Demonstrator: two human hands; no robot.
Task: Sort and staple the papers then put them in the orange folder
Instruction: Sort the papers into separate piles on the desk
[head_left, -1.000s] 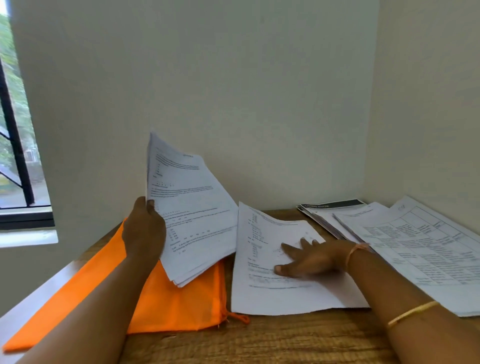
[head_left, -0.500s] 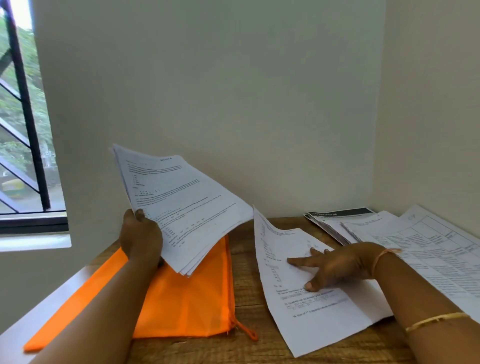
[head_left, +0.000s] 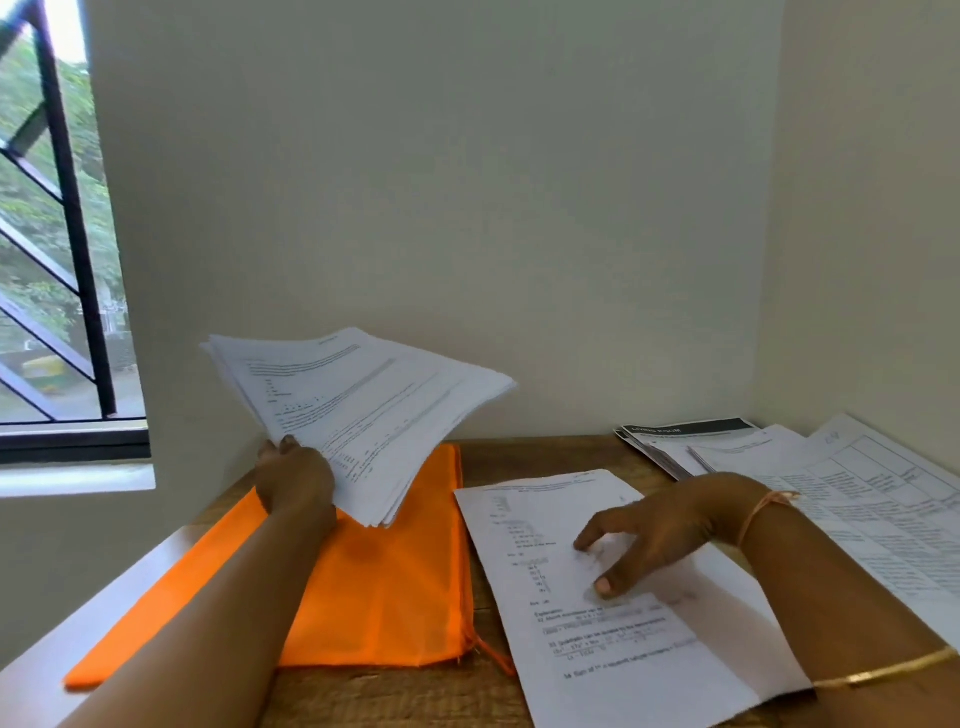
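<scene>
Corner of a pale-walled room; wooden table (head_left: 395, 696) beside a barred window (head_left: 52, 312) at left.

- The left hand (head_left: 293, 480) is closed round the lower corner of a thick stack of papers (head_left: 358, 410). The stack is held up off the table and tilted, its sheets fanned slightly at the free edge.
- The right hand (head_left: 660, 535) is unclenched, fingers spread, nothing grasped. Fingertips and thumb are set on a single printed sheet (head_left: 597, 639) lying flat on the table. With blur at the fingertips, whether they press or only brush the sheet cannot be settled.
- The orange folder (head_left: 395, 597) lies flat just left of that sheet, partly beneath the raised stack, untouched.
- Further right, well apart from the folder, overlapping piles of printed pages (head_left: 857, 499) are spread. A dark-headed booklet (head_left: 691, 428) lies at the back.
- No stapler is seen.

Step judged to be sorting: one sheet laid out as the start of a set. To be done well:

- The loose sheet should be pinned flat and squared before the hand is lifted.
- It should be kept clear of the right-hand piles so that sets are not mixed.
- The fanned stack should be gripped firmly at its corner, or sheets may be shed onto the folder.
- Headings should be checked before each sheet is laid.
</scene>
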